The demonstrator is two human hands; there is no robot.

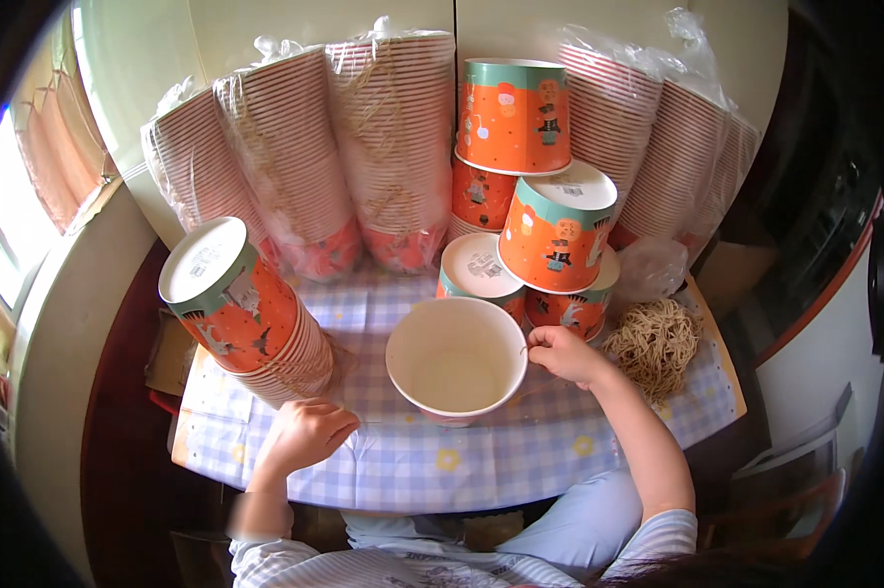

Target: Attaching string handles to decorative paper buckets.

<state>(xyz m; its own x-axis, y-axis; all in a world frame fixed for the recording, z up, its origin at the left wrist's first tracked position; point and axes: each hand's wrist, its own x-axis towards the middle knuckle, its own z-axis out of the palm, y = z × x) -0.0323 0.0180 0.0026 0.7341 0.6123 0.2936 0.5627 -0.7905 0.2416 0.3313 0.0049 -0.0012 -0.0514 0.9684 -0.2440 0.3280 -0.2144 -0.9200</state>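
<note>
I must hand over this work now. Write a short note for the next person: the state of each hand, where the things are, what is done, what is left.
Left hand: closed in a loose fist on the checked tablecloth, beside the tilted stack of orange paper bowls; whether it holds anything cannot be seen.
Right hand: fingers pinch the rim of the open white-lined paper bowl at table centre.
Tan string bundle: right of that hand.
Done: several upturned orange bowls stacked behind.
Left: wrapped bowl sleeves at the back, unopened.
</note>
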